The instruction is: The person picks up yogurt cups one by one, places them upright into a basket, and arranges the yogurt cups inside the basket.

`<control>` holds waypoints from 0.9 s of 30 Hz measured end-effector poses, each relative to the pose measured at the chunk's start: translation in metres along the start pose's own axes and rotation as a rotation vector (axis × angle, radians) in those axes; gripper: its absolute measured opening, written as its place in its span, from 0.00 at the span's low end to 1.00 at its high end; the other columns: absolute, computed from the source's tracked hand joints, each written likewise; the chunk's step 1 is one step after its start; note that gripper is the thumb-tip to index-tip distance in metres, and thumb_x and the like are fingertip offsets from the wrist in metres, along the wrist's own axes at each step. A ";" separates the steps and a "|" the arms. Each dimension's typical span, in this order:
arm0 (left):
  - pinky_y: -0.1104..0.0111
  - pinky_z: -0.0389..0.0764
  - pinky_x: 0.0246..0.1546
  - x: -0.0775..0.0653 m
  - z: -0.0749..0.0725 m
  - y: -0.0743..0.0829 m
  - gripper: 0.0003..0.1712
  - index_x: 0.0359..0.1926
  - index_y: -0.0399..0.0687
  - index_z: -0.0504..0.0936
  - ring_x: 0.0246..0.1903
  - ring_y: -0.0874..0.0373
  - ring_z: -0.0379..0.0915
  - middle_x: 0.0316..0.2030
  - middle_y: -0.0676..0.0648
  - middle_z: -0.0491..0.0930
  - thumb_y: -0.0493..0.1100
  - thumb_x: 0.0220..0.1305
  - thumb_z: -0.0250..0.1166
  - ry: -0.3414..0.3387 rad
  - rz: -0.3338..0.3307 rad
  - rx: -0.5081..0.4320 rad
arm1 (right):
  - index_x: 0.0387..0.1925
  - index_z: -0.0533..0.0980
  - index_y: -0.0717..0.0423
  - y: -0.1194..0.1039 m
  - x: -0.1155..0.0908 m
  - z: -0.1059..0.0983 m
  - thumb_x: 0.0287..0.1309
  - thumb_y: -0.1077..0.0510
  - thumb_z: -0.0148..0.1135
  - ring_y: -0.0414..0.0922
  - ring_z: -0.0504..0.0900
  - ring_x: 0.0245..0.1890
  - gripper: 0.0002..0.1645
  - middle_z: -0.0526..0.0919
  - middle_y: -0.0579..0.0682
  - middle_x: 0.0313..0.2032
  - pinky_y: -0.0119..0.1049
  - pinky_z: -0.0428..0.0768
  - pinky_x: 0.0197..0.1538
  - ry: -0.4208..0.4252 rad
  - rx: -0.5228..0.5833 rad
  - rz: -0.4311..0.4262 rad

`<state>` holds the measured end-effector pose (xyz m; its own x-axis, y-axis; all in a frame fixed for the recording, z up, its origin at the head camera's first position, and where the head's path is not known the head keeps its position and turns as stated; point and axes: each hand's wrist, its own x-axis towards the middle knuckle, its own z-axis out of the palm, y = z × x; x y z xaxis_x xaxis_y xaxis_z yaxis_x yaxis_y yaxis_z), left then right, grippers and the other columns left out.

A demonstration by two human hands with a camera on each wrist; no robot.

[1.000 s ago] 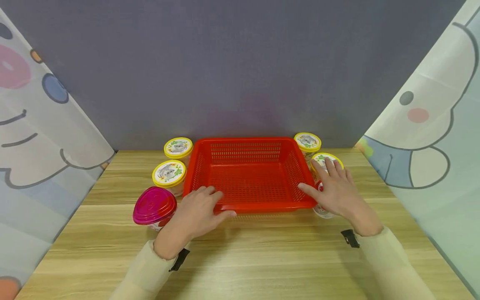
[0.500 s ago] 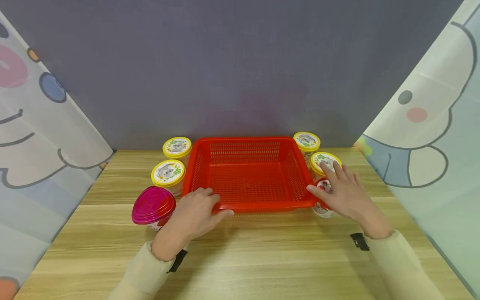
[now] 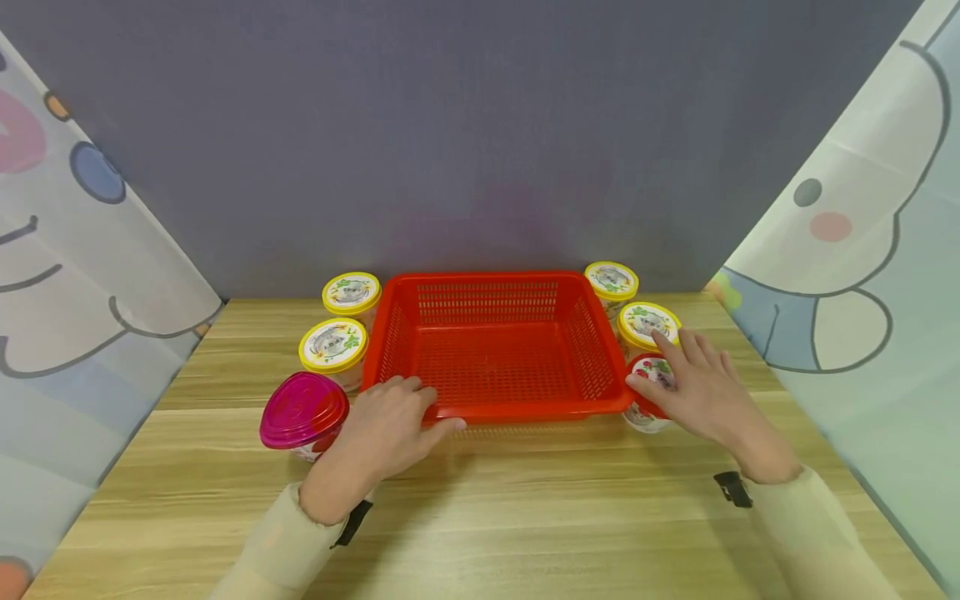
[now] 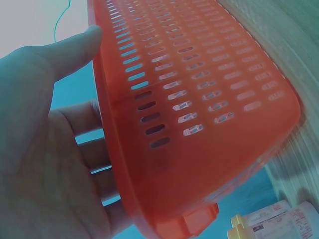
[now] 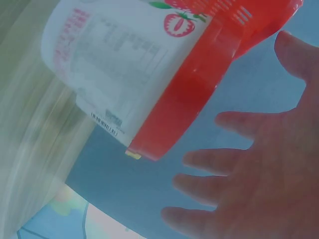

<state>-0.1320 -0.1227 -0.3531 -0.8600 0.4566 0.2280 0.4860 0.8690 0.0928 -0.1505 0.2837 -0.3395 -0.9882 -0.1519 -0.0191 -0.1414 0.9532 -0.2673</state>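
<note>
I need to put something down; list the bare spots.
Bare: inside the red basket; the table in front of it, between the sleeves; table left of the pink-lidded tub. Crowded: the basket's left side: two yellow-lidded tubs, that tub, left hand; right side: two more yellow-lidded tubs, red-lidded tub, right hand.

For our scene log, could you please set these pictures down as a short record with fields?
Surface: pale wood-grain table
Container: red rectangular perforated plastic basket
Left hand: grips the basket's near rim
Right hand: fingers spread near a white strawberry-printed tub with red lid
Left of basket: two round yellow-lidded tubs, one tub with rounded triangular magenta lid
Right of basket: red-lidded tub, two more yellow-lidded tubs behind it
</note>
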 end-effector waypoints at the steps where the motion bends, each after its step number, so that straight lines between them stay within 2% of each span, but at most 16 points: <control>1: 0.60 0.80 0.33 0.000 0.000 0.000 0.30 0.38 0.45 0.88 0.31 0.52 0.77 0.31 0.49 0.81 0.69 0.62 0.66 -0.002 -0.002 0.002 | 0.78 0.51 0.64 0.001 0.000 0.000 0.68 0.26 0.48 0.78 0.41 0.73 0.57 0.43 0.78 0.74 0.78 0.41 0.66 -0.001 0.001 0.000; 13: 0.58 0.81 0.36 -0.001 0.002 0.001 0.30 0.40 0.45 0.88 0.33 0.50 0.78 0.34 0.47 0.83 0.69 0.63 0.65 -0.008 -0.004 0.009 | 0.78 0.50 0.64 0.012 -0.006 0.004 0.68 0.28 0.52 0.78 0.43 0.72 0.57 0.44 0.78 0.74 0.76 0.41 0.67 -0.007 0.025 -0.015; 21: 0.59 0.81 0.36 -0.001 0.002 0.000 0.30 0.39 0.45 0.88 0.33 0.50 0.78 0.33 0.47 0.82 0.68 0.63 0.65 0.008 0.005 0.014 | 0.77 0.55 0.66 0.011 -0.006 0.008 0.68 0.34 0.57 0.77 0.47 0.72 0.53 0.49 0.77 0.73 0.75 0.47 0.67 0.029 0.039 -0.085; 27: 0.59 0.81 0.35 -0.001 0.002 0.001 0.30 0.38 0.46 0.88 0.32 0.51 0.77 0.32 0.48 0.82 0.69 0.63 0.65 0.014 0.008 0.020 | 0.76 0.57 0.64 0.009 -0.003 0.012 0.64 0.35 0.63 0.78 0.50 0.71 0.53 0.51 0.76 0.73 0.75 0.50 0.66 0.030 0.028 -0.112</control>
<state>-0.1312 -0.1221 -0.3557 -0.8535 0.4612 0.2424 0.4898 0.8689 0.0715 -0.1480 0.2894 -0.3530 -0.9678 -0.2486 0.0406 -0.2494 0.9232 -0.2925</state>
